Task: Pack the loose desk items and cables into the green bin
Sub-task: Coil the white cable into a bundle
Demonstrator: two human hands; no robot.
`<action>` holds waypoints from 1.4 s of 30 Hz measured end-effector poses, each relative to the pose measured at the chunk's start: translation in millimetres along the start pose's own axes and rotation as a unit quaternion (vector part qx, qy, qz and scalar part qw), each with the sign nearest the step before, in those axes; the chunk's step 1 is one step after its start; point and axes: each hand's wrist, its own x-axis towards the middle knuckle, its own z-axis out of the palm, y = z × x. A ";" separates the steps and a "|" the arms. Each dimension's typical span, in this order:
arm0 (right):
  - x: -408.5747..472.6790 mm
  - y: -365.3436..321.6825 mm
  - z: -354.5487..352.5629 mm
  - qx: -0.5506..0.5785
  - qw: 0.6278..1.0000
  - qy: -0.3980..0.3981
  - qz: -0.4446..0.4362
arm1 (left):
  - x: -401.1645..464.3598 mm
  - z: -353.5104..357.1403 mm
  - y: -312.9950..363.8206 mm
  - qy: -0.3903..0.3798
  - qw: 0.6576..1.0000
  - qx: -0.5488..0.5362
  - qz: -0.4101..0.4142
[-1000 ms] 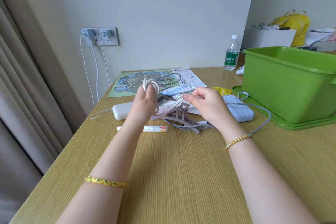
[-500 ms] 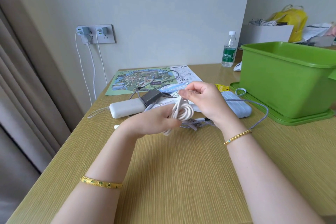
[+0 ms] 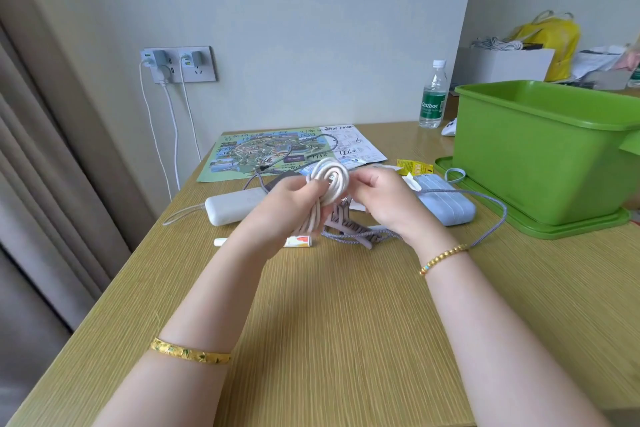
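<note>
Both hands raised over the middle of the table (image 3: 329,340), closed on one coiled white cable (image 3: 329,180): left hand (image 3: 291,208) gripping the bundled strands, right hand (image 3: 384,198) pinching the coil's side. Beneath, flat on the table, a hair claw (image 3: 348,224), a grey braided cable (image 3: 498,215), a small tube (image 3: 298,241), perhaps lip balm. White power bank (image 3: 230,206) toward the left edge; blue power bank (image 3: 446,204) just beside the green bin (image 3: 540,163) at the right edge.

bin (image 3: 540,166) on lid (image 3: 533,224), right of map (image 3: 277,152)
</note>
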 end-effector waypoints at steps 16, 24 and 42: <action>-9.4 -10.6 22.9 -0.201 0.976 -0.057 -0.058 | 15.0 -9.0 -13.1 0.250 0.968 0.028 -0.019; -14.3 -14.1 21.2 -0.205 0.975 -0.033 -0.072 | 10.7 -12.3 -12.0 0.198 0.974 -0.092 -0.059; -23.6 -29.1 25.9 0.031 0.994 -0.030 -0.100 | 7.6 3.4 -13.4 0.181 0.917 0.345 0.090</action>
